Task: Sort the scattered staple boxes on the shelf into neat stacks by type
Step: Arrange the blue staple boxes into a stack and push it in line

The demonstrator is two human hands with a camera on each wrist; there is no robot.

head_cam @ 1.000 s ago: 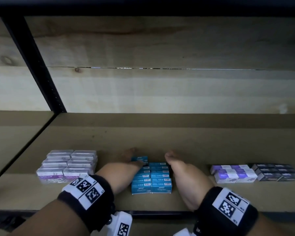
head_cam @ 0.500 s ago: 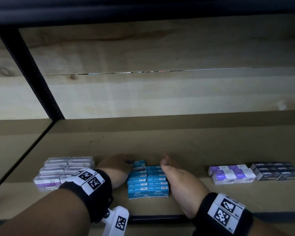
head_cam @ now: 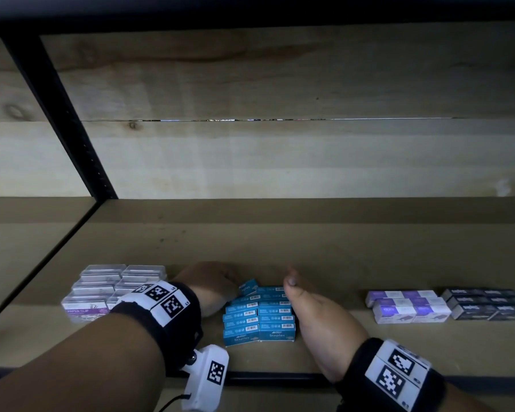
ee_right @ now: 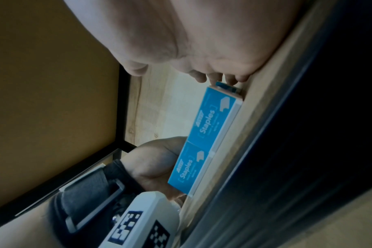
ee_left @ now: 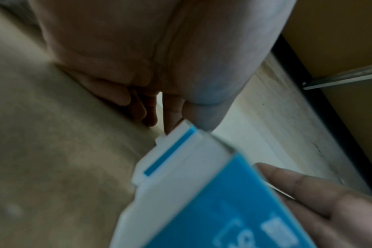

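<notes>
Blue staple boxes (head_cam: 259,318) stand in two neat rows at the shelf's front middle. My left hand (head_cam: 235,285) is at the rear left of the rows and pinches one blue box (head_cam: 248,286), which sits tilted on top. In the left wrist view that box (ee_left: 202,193) fills the lower frame, with my thumb and forefinger (ee_left: 173,115) at its corner. My right hand (head_cam: 292,288) lies along the right side of the rows, fingers straight and reaching behind the far end. The right wrist view shows the front boxes (ee_right: 206,134) end-on.
Clear paper-clip boxes (head_cam: 113,289) are stacked just left of my left wrist. Purple-and-white boxes (head_cam: 408,306) and dark boxes (head_cam: 485,303) stand to the right. A black upright post (head_cam: 63,114) rises at the left. A wooden back wall (head_cam: 280,162) closes the shelf behind.
The rear left blue box has tilted up in my left hand. My right hand stays against the right side of the rows, its thumb raised a little.
</notes>
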